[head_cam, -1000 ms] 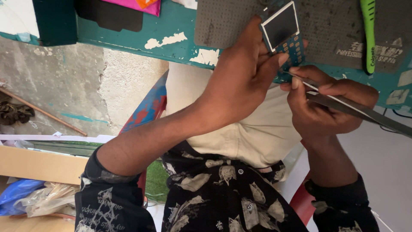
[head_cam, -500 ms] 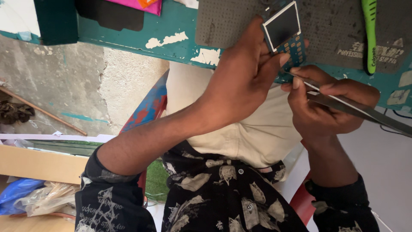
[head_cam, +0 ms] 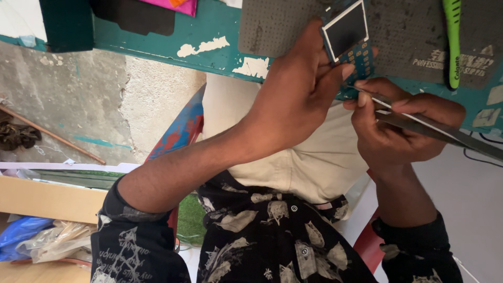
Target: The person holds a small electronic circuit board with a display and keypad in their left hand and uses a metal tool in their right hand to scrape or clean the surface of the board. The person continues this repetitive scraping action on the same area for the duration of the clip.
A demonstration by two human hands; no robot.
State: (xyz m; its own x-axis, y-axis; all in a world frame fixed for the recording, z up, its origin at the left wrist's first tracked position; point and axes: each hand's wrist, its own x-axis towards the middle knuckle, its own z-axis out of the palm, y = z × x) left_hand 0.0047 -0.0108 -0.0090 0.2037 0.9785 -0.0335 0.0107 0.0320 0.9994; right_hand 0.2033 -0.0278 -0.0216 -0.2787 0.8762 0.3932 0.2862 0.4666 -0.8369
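Note:
My left hand [head_cam: 298,99] pinches a small blue phone circuit board with a dark screen [head_cam: 346,30] and holds it over the edge of a grey perforated work mat [head_cam: 403,26]. My right hand [head_cam: 398,126] grips slim metal tweezers [head_cam: 445,133], whose tips touch the board's lower edge just beside my left thumb. Both hands hover above my lap, close together.
A teal table [head_cam: 209,31] with chipped paint carries the mat. A green toothbrush [head_cam: 452,36] lies on the mat at the right. Dark and pink items [head_cam: 136,15] sit on the table's left. A cardboard box [head_cam: 47,199] and plastic bags [head_cam: 36,238] lie on the floor, lower left.

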